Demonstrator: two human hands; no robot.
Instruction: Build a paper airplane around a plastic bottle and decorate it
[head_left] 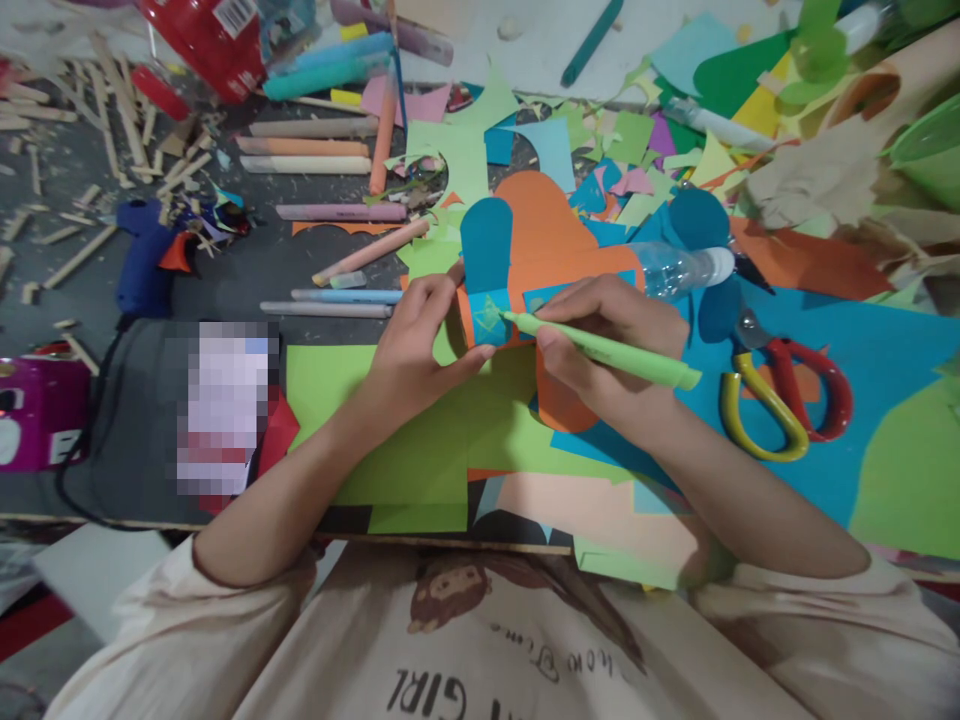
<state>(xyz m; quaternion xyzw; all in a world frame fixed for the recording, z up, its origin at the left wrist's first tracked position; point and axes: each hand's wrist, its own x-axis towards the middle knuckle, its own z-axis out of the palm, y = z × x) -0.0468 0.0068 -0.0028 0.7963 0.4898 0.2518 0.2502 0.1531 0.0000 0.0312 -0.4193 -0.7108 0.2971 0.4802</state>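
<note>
My right hand [611,335] is closed on a light green marker [622,355], whose tip touches a blue paper strip [487,240] near a green star-like drawing [489,313]. The strip lies on an orange paper shape [551,235] covered in part by a second blue piece under my right hand. My left hand [424,345] rests at the left edge of the orange shape, thumb and fingers apart, with the strip's lower end between them. Green paper sheets [382,430] lie under my left wrist.
Scissors with red and yellow handles [765,400] lie at the right on blue paper [892,350]. A plastic bottle [679,268] is behind my right hand. Several markers [315,148], a blue glue gun [142,260] and wooden sticks [112,110] are at the left. Paper scraps [622,140] cover the back.
</note>
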